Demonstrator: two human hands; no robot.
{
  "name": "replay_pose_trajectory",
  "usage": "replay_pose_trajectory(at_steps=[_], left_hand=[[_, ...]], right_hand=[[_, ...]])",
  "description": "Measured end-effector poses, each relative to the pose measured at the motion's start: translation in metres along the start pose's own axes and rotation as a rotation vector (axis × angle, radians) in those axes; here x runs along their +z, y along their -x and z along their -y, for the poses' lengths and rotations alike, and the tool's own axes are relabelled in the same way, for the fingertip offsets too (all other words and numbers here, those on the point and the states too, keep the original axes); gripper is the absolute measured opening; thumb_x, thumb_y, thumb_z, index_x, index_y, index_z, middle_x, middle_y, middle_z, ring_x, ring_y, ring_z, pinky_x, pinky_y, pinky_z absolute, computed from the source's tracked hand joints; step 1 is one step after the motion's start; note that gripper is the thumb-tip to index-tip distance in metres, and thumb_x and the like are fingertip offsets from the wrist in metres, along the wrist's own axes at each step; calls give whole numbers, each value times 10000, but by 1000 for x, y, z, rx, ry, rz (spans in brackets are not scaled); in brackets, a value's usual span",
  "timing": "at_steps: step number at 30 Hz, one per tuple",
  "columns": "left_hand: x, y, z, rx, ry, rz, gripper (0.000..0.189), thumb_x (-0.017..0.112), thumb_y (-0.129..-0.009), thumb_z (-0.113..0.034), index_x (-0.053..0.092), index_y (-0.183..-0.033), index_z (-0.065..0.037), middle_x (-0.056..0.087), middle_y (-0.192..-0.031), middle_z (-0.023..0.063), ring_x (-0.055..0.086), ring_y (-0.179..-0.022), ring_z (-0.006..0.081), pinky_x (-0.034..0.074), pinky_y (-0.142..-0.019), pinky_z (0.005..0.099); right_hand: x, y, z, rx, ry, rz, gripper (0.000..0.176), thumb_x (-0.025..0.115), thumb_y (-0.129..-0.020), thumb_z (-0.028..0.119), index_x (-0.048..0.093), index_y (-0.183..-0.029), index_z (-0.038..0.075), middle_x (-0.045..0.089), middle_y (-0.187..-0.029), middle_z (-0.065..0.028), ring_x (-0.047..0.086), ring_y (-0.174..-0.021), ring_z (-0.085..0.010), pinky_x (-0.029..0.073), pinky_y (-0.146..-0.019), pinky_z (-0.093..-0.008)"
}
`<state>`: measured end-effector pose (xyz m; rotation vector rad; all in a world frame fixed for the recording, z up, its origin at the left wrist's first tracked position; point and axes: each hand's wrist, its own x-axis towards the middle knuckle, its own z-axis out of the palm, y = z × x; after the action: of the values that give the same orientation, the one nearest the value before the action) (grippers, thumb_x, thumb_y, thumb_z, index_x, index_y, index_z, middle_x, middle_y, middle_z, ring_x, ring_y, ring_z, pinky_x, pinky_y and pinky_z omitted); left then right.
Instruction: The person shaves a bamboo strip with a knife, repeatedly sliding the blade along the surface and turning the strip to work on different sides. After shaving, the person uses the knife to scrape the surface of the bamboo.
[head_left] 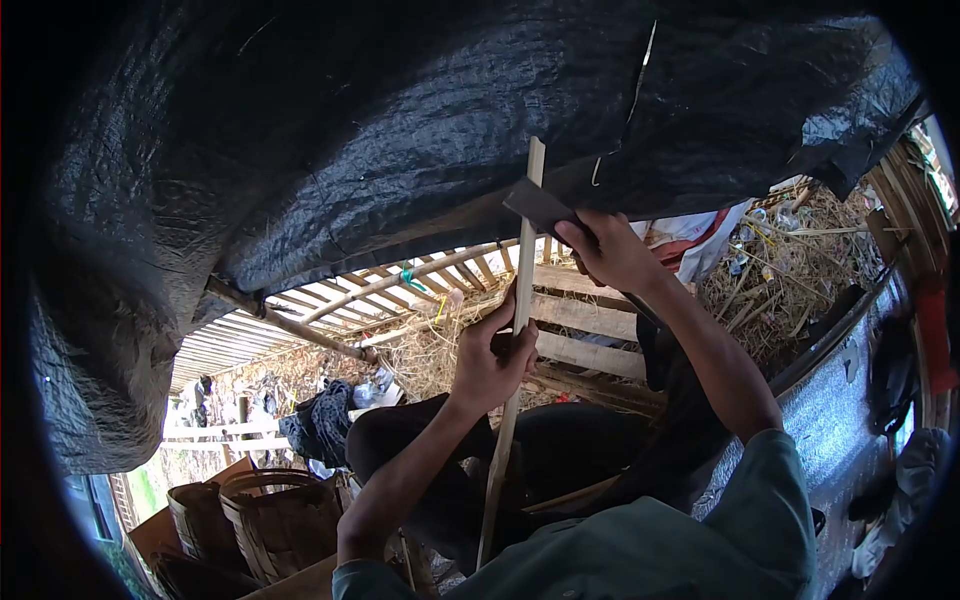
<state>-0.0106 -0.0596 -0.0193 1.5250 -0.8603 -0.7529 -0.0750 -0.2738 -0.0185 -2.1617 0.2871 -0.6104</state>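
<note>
A long, pale wooden strip (505, 430) stands nearly upright in front of me, its lower end by my lap. My left hand (490, 362) is closed round the strip at about its middle. Higher up, my right hand (612, 252) grips the handle of a dark, broad blade (540, 205). The blade lies across the strip near its top end. Part of the handle is hidden inside my right hand.
A black plastic sheet (400, 130) hangs low overhead. Wooden slats (590, 315) lie beyond my legs, with dry straw (790, 260) at the right. Woven baskets (280, 525) stand at the lower left. A bamboo pole (290, 325) juts out beneath the sheet.
</note>
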Motion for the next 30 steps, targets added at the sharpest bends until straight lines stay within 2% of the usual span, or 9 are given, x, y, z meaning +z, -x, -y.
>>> replay_pose_trajectory(at_steps=[4, 7, 8, 12, 13, 17, 21, 26, 30], left_hand=[[-3, 0, -3, -23, -12, -4, 474, 504, -941, -25, 357, -1386, 48, 496, -624, 8, 478, -503, 69, 419, -465, 238], [0, 1, -7, -13, 9, -14, 443, 503, -940, -24, 388, -1361, 52, 493, -616, 7, 480, -501, 72, 419, -464, 238], [0, 1, -8, -1, 20, -20, 434, 503, -940, -24, 395, -1353, 53, 491, -614, 6, 480, -502, 73, 419, -464, 238], [-4, -1, -2, -16, 5, -15, 467, 508, -940, -32, 371, -1380, 39, 520, -652, 16, 498, -514, 66, 428, -466, 230], [-9, -3, 5, -16, -1, 0, 491, 517, -938, -37, 355, -1396, 29, 545, -684, 21, 516, -521, 60, 438, -466, 222], [-10, -1, -3, -35, -35, 7, 515, 520, -934, -32, 336, -1411, 26, 570, -714, 27, 534, -527, 56, 445, -465, 216], [-5, 0, -7, 13, -16, -3, 484, 518, -929, -20, 368, -1385, 40, 575, -730, 33, 538, -528, 60, 445, -465, 218], [-9, -1, -3, 12, 25, -8, 474, 512, -929, -11, 372, -1379, 46, 579, -749, 41, 539, -529, 63, 446, -466, 221], [-9, 0, -2, 19, -15, -1, 472, 507, -927, 1, 376, -1379, 41, 583, -755, 39, 543, -532, 64, 452, -473, 221]], right_hand=[[0, 7, 3, -123, 106, 164, 344, 545, -954, 307, 560, -821, -10, 586, -636, -195, 600, -593, -381, 456, -571, -430], [3, 1, 1, -41, 88, -17, 332, 550, -952, 304, 565, -837, -7, 580, -636, -207, 586, -589, -399, 450, -565, -435], [0, 0, 4, 109, 28, -1, 327, 554, -950, 301, 563, -847, -9, 581, -644, -218, 578, -598, -415, 448, -565, -439], [6, 5, 3, -101, 51, 6, 321, 552, -951, 292, 561, -851, -12, 586, -693, -252, 597, -672, -428, 451, -581, -453], [6, 7, 3, -169, 95, 108, 286, 564, -949, 223, 531, -820, -30, 511, -551, -181, 521, -443, -277, 387, -472, -379], [12, 6, -1, -242, 100, -71, 287, 571, -947, 222, 540, -828, -38, 518, -541, -188, 520, -429, -302, 372, -458, -379], [5, 0, 2, 25, 135, -84, 305, 565, -945, 283, 555, -861, -10, 586, -624, -225, 598, -608, -433, 455, -528, -451], [8, 5, 7, -124, 8, 5, 321, 552, -947, 292, 553, -901, -26, 599, -743, -248, 592, -772, -457, 457, -606, -459], [-1, 7, 12, -85, 121, 41, 309, 555, -946, 282, 553, -881, -20, 599, -741, -241, 592, -785, -450, 452, -611, -458]])
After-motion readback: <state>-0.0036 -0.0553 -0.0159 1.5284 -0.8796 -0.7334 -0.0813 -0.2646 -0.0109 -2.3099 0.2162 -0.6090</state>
